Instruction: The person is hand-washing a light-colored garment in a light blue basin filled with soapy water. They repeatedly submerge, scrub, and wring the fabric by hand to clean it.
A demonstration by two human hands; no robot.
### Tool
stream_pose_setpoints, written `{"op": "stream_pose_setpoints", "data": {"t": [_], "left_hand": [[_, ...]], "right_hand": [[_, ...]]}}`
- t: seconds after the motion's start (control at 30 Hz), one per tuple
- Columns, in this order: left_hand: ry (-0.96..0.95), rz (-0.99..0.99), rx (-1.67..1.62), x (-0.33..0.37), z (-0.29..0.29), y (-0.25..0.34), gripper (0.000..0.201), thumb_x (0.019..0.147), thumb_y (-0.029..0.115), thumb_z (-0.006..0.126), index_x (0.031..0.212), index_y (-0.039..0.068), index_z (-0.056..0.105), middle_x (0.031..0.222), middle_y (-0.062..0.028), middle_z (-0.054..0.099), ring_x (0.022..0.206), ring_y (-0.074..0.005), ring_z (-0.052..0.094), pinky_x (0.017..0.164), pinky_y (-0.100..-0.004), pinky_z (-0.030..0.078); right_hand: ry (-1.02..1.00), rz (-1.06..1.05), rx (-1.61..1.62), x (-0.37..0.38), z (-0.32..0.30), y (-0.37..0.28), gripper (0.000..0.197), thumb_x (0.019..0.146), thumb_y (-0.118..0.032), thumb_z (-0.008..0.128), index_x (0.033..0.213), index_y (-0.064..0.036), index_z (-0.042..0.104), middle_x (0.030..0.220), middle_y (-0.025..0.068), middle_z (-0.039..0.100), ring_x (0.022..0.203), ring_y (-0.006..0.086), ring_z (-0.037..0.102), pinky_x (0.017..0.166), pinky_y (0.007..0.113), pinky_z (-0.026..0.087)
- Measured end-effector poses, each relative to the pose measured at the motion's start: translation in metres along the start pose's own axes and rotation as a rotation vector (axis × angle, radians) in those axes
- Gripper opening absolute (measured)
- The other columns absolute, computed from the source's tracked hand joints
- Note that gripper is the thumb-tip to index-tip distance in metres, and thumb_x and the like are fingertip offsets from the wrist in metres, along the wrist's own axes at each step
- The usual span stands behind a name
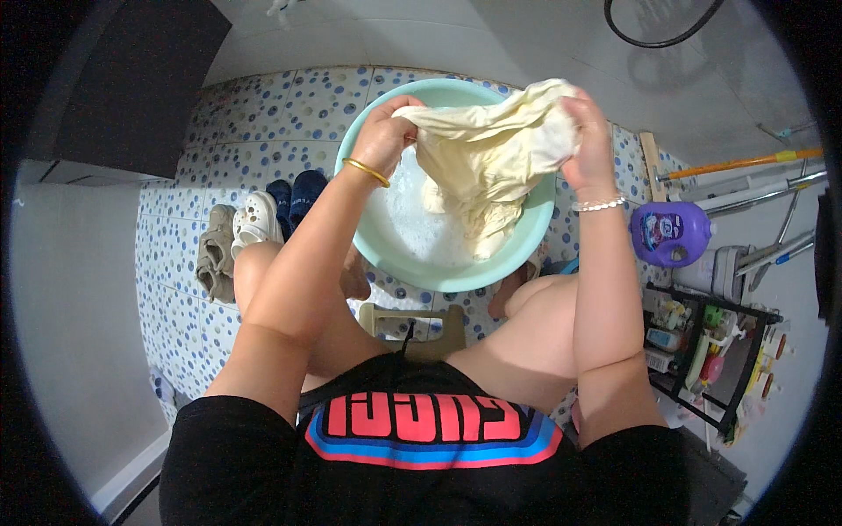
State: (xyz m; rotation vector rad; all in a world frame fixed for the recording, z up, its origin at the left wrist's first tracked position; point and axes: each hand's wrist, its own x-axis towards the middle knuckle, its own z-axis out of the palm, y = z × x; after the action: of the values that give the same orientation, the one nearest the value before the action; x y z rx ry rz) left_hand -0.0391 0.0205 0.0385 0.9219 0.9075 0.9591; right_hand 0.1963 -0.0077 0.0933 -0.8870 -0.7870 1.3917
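A wet, pale yellow cloth garment (pixel 491 149) is stretched between my two hands over a mint-green basin (pixel 447 279). Its lower folds hang down into the white soapy water (pixel 417 223); what kind of garment it is does not show. My left hand (pixel 386 136), below which a gold bangle sits on the wrist, grips the cloth's left end with closed fingers. At the right end my right hand (pixel 589 140), slightly blurred, is closed on the cloth near the basin's far right rim. A beaded white bracelet is on that wrist.
Clogs (pixel 256 223), grey-brown shoes (pixel 217 254) and dark blue slippers (pixel 307 195) stand left of the basin. To the right are a purple jug (pixel 671 234), mop poles (pixel 745 165) and a black rack (pixel 710 355) of bottles. A small stool (pixel 452 329) is beneath me.
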Motion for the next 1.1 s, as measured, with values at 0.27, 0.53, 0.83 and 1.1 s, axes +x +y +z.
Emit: {"op": "stream_pose_setpoints", "data": {"t": [0.27, 0.53, 0.83, 1.1], "left_hand": [[-0.147, -0.211, -0.577, -0.003, 0.003, 0.029, 0.036, 0.071, 0.013, 0.045, 0.103, 0.0, 0.05, 0.094, -0.0097, 0.056, 0.086, -0.0193, 0.054, 0.078, -0.0313, 0.045], [-0.05, 0.019, 0.049, -0.002, -0.008, 0.021, 0.048, 0.071, 0.026, 0.065, 0.112, 0.007, 0.05, 0.095, -0.0073, 0.056, 0.088, -0.0162, 0.053, 0.079, -0.0281, 0.044], [-0.136, 0.091, 0.275, -0.008, 0.009, 0.004, 0.039, 0.074, 0.033, 0.062, 0.09, -0.003, 0.057, 0.086, -0.0074, 0.055, 0.084, -0.0176, 0.051, 0.078, -0.0294, 0.041], [-0.524, -0.049, -1.279, 0.011, 0.007, -0.08, 0.022, 0.087, 0.024, 0.041, 0.099, 0.006, 0.047, 0.091, -0.0076, 0.052, 0.081, -0.0196, 0.054, 0.072, -0.0312, 0.045]], "right_hand": [[-0.511, 0.099, -1.41, 0.005, 0.011, 0.058, 0.038, 0.059, -0.032, 0.072, 0.087, -0.0073, 0.063, 0.087, 0.0146, 0.06, 0.085, 0.026, 0.057, 0.076, 0.031, 0.044], [-0.096, 0.126, -0.2, 0.021, -0.008, 0.061, 0.012, 0.082, -0.012, 0.047, 0.087, -0.0013, 0.049, 0.088, 0.0052, 0.052, 0.077, 0.0124, 0.05, 0.072, 0.024, 0.041], [0.503, -0.087, -0.358, 0.036, -0.002, 0.079, 0.021, 0.079, -0.013, 0.048, 0.097, -0.0024, 0.05, 0.086, 0.0092, 0.054, 0.073, 0.0165, 0.051, 0.068, 0.027, 0.043], [-0.08, -0.588, -1.253, -0.018, 0.081, 0.113, 0.021, 0.078, -0.022, 0.055, 0.073, -0.0017, 0.055, 0.078, 0.0165, 0.055, 0.065, 0.0337, 0.053, 0.056, 0.039, 0.043]]}}
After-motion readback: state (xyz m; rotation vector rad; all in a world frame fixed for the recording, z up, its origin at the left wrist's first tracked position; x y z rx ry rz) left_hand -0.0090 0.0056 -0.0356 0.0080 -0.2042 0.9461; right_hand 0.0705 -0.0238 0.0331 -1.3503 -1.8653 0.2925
